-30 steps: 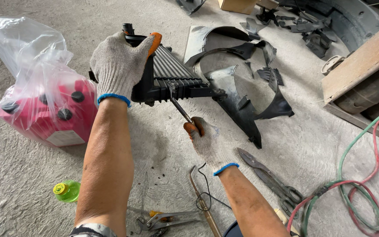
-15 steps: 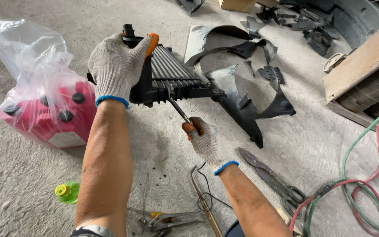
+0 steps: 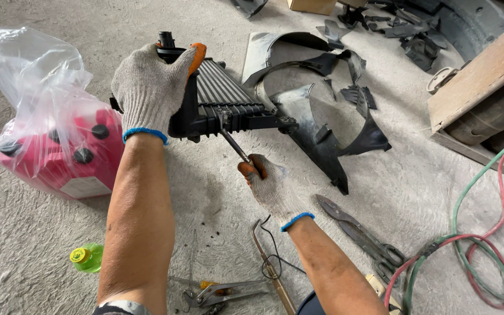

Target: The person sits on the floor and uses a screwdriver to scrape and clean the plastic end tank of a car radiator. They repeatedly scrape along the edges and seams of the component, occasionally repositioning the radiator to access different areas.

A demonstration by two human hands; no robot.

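At centre, on the concrete floor, a black finned metal radiator core (image 3: 223, 99) stands on edge. Left hand (image 3: 150, 87) clamps its end tank; right hand (image 3: 269, 184) grips an orange-handled screwdriver (image 3: 237, 149) wedged at the lower rim, apparently still unseparated. Black plastic shrouds (image 3: 322, 134) lie at three o'clock.

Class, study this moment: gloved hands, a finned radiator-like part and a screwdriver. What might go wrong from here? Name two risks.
1. The right hand drives a screwdriver into the edge of the finned radiator core; a slip could jab the left hand gripping the part's end.
2. Tin snips and coiled hoses lie close by on the concrete floor, likely trip hazards.
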